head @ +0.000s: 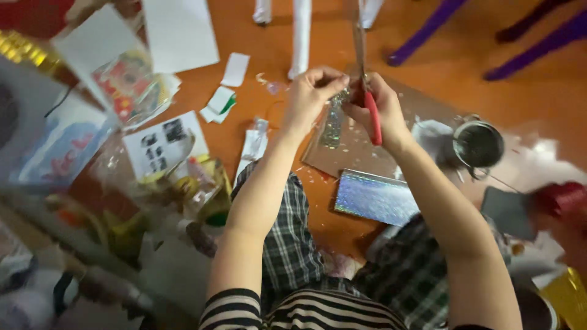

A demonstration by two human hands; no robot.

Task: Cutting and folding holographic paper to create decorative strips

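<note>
Glittery silver strip (333, 122), apparently foil, pinched by left hand (312, 91), red-handled scissors (367, 91)

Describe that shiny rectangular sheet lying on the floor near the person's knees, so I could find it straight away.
Start at the orange floor between the person's checked-trouser legs. Just beyond the knees, below the brown cardboard sheet under the two hands, lies the flat rectangular holographic glitter sheet. It alone shimmers blue-silver all over, unlike the plain white paper scraps scattered farther off.
</note>
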